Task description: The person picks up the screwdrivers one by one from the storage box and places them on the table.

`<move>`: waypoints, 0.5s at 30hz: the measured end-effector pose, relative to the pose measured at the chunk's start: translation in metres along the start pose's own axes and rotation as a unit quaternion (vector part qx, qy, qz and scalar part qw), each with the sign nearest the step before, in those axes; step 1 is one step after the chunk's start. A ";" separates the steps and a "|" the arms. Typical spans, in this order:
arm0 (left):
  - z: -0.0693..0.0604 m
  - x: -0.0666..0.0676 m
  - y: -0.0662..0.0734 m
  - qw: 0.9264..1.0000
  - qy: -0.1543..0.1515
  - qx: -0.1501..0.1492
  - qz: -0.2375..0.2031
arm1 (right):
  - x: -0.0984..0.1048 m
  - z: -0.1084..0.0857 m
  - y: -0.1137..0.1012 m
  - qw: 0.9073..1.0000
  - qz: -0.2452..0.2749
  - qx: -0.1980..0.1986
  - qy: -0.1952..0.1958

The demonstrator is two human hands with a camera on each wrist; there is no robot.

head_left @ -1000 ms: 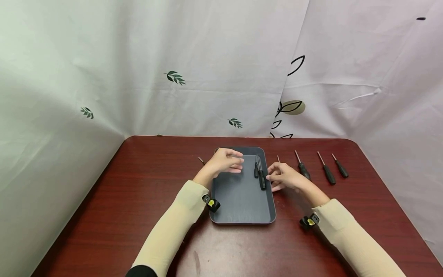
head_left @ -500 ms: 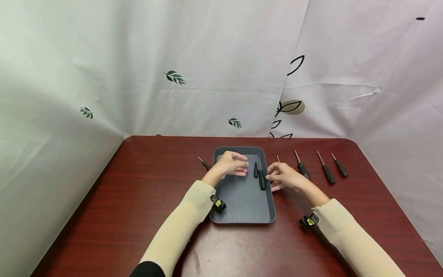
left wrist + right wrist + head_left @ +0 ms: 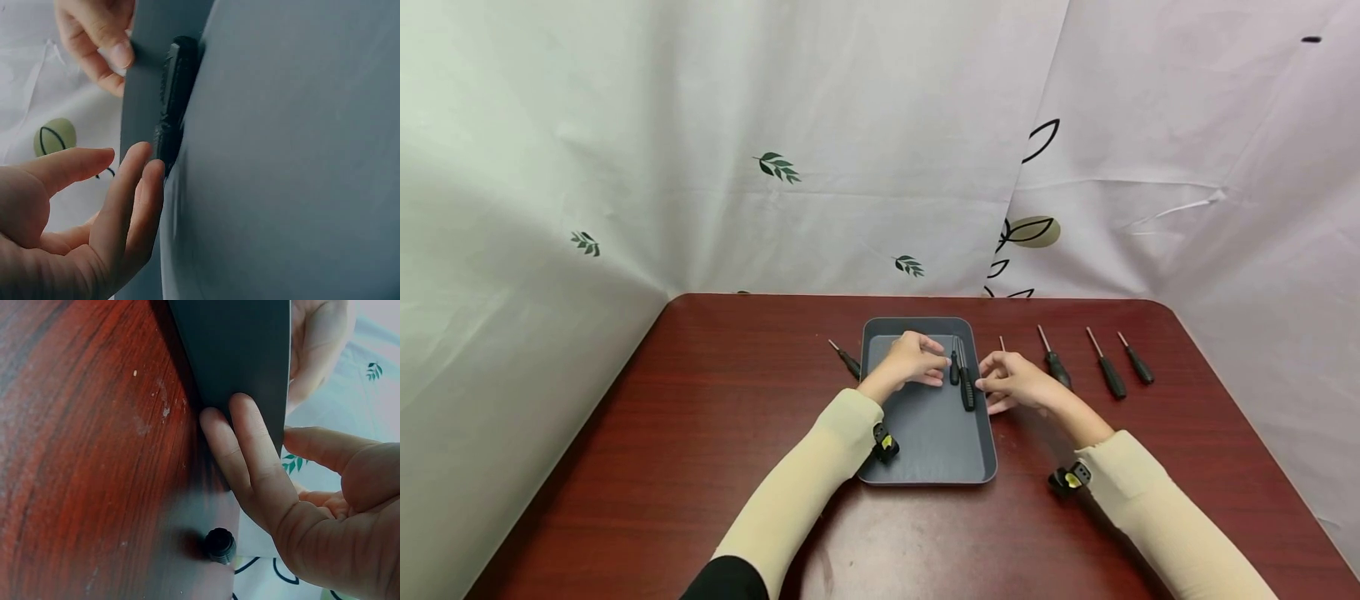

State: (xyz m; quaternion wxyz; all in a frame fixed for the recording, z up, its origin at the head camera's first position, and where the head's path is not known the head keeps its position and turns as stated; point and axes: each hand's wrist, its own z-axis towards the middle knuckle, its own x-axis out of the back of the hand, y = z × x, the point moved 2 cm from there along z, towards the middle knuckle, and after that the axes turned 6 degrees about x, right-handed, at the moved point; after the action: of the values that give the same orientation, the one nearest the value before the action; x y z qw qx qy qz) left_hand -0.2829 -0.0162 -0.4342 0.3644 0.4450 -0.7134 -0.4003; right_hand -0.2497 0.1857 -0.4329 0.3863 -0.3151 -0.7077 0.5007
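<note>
A grey rectangular tray (image 3: 925, 450) lies on the table. Inside, along its right side, are a small black screwdriver (image 3: 954, 368) and a longer one (image 3: 967, 390). My left hand (image 3: 913, 360) hovers over the tray just left of them, its fingers loosely bent and holding nothing. In the left wrist view its fingertips (image 3: 153, 167) overlap the black screwdriver handles (image 3: 178, 81); contact cannot be told. My right hand (image 3: 1011, 383) holds the tray's right wall, with the thumb at the rim and fingers (image 3: 250, 437) against the outer side.
Right of the tray, three screwdrivers (image 3: 1057, 369) (image 3: 1111, 377) (image 3: 1138, 364) lie on the reddish-brown table (image 3: 722, 433). Another's shaft (image 3: 1002, 342) shows behind my right hand. One more screwdriver (image 3: 850, 363) lies by the tray's left side. White patterned cloth (image 3: 850, 125) hangs behind.
My left hand has moved right across the tray toward the two screwdrivers in it, uncovering more of the screwdriver at the left. My right hand and the tray have stayed in place.
</note>
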 end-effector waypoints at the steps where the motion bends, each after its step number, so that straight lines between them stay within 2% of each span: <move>1: 0.000 -0.001 0.000 1.000 0.004 -0.003 0.005 | 0.000 0.000 0.000 1.000 0.001 0.000 0.000; 15: 0.006 -0.017 -0.005 0.998 0.029 -0.033 0.040 | -0.001 -0.001 -0.002 1.000 -0.002 0.000 -0.003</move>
State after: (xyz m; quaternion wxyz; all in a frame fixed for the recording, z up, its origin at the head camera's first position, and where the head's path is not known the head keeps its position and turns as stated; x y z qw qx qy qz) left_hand -0.2807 0.0002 -0.4438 0.4151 0.4152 -0.7062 -0.3958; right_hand -0.2486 0.1850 -0.4313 0.3849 -0.3122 -0.7093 0.5012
